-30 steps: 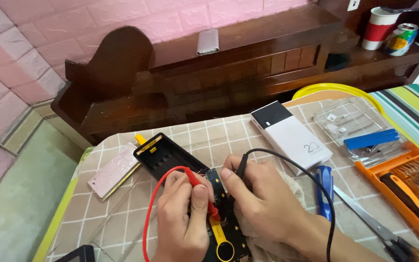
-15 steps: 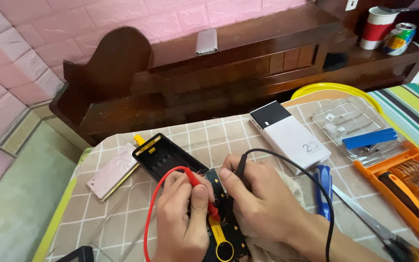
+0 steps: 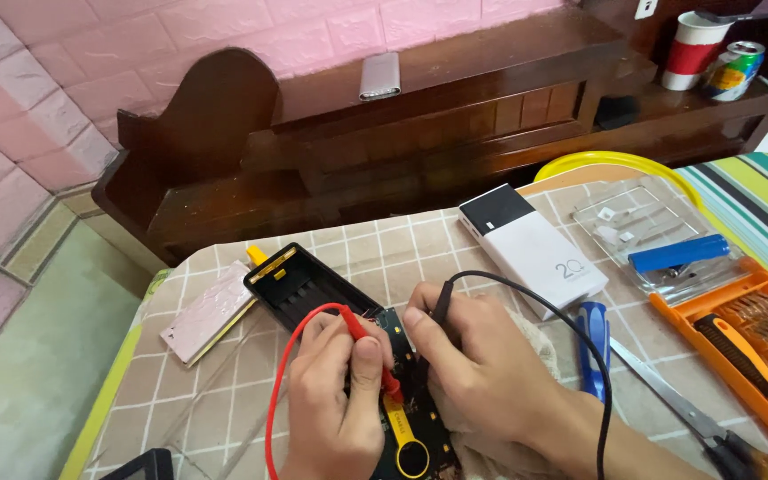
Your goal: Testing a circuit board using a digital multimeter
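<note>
left hand (image 3: 335, 391) pinching the red probe (image 3: 371, 351), right hand (image 3: 477, 360) pinching the black probe (image 3: 442, 307), both tips on the circuit board (image 3: 406, 373) just right of the black case (image 3: 300, 289), and i'd say that board's light, stiff, fragile, so grab its edges.

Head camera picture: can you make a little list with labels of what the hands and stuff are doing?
left hand: pinches red probe on circuit board
right hand: pinches black probe on the same board
black case: open, just behind the board
white power bank: flat, right of the hands
orange tool tray: far right, holds screwdriver bits
table: checked cloth
</note>
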